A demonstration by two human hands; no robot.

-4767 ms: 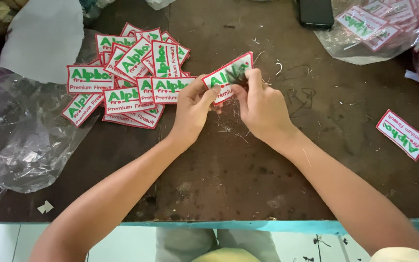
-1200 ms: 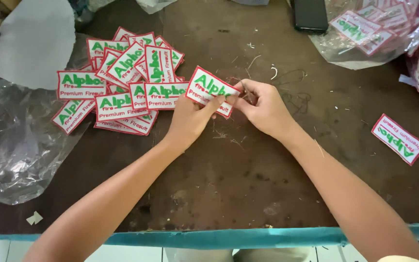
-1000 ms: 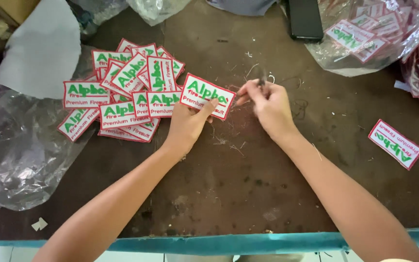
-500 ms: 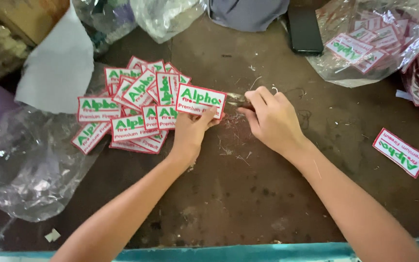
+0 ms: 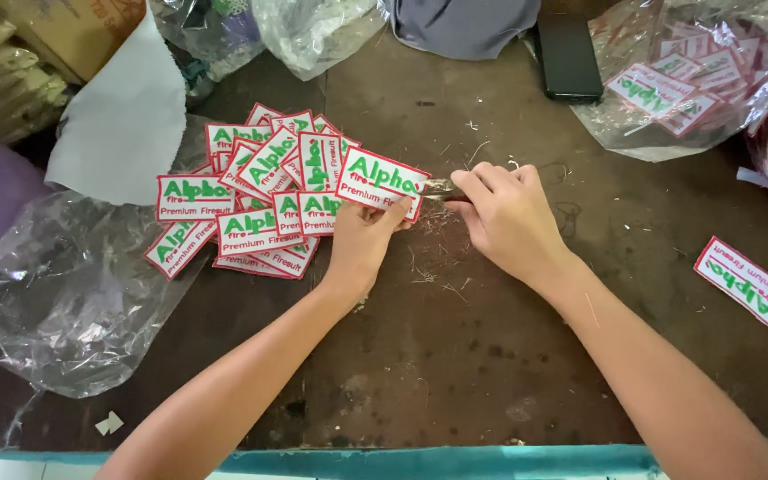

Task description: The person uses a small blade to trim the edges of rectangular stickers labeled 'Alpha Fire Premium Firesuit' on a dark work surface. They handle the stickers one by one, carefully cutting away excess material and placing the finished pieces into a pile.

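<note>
My left hand [image 5: 362, 240] holds a rectangular embroidered patch [image 5: 380, 181], white with green lettering and a red border, just above the dark brown table [image 5: 455, 356]. My right hand [image 5: 504, 213] grips a small metal thread snipper [image 5: 438, 188] whose tip touches the patch's right edge. Left of my hands lies a pile of several matching patches [image 5: 251, 209], spread and overlapping. Loose thread trimmings [image 5: 433, 262] lie on the table below my hands.
A single patch [image 5: 747, 281] lies at the right. A clear bag of patches [image 5: 682, 84] sits top right, beside a black phone [image 5: 568, 55] and grey cloth [image 5: 464, 22]. An empty crumpled plastic bag [image 5: 55, 293] and white sheet [image 5: 122, 120] lie left. The table's teal front edge [image 5: 455, 458] runs below.
The camera has tilted, showing more of the far table. My left hand turned the patch flatter; my right hand brought the snipper to its right edge.
</note>
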